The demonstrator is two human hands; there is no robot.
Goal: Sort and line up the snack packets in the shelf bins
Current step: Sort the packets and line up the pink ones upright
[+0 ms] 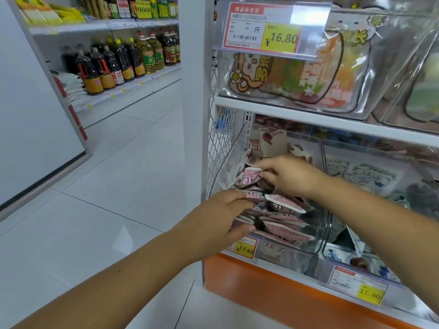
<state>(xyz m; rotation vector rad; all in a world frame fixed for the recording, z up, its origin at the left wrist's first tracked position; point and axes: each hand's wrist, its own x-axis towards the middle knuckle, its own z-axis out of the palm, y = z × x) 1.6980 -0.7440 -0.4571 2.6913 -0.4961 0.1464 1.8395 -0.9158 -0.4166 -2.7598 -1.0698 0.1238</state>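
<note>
A clear plastic bin [320, 243] on the lower shelf holds several pink and white snack packets [285, 224], some stacked flat near the front and some standing at the back. My right hand [287, 176] reaches into the bin from the right and pinches one pink packet [249, 178] by its top edge. My left hand [223, 217] sits at the bin's front left corner, fingers curled around a small stack of the same packets [255, 198].
A neighbouring clear bin [370, 176] to the right holds blue and white packets. The shelf above [308, 115] carries bins of larger colourful bags under a 16.80 price tag [268, 29]. Yellow price labels hang on the shelf edge. A tiled aisle and bottle shelves lie left.
</note>
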